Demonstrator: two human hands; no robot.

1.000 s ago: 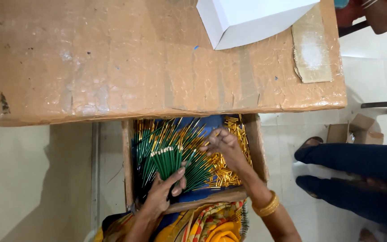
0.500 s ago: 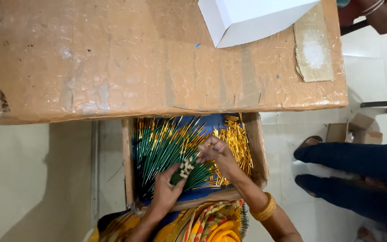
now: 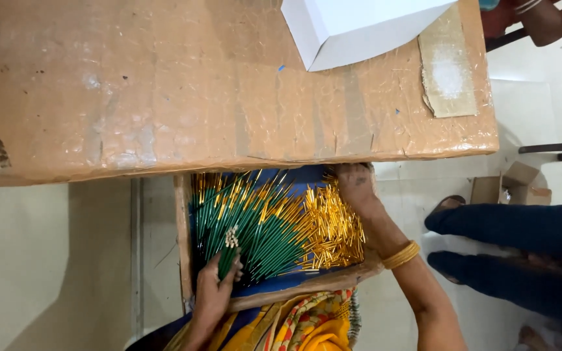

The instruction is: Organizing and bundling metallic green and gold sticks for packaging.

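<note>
A wooden tray [image 3: 184, 247] on my lap holds a heap of thin green sticks [image 3: 261, 227] with gold ends and a pile of small gold caps [image 3: 336, 227] on a blue lining. My left hand [image 3: 214, 292] grips a small bundle of the green sticks [image 3: 229, 250], their pale tips pointing up. My right hand [image 3: 357, 185] reaches to the tray's far right corner, just under the table edge, fingers curled on the gold caps. Whether it holds any I cannot tell.
A cardboard-covered table [image 3: 164, 91] spans the top, with a white box [image 3: 359, 26] and a cardboard scrap [image 3: 449, 71] on it. At right, another person's legs in dark blue trousers [image 3: 508, 247] stand on the pale floor beside a small cardboard box [image 3: 505, 188].
My right hand has moved from the tray's middle up to its far right corner. My left hand has dropped lower left with its bundle of sticks.
</note>
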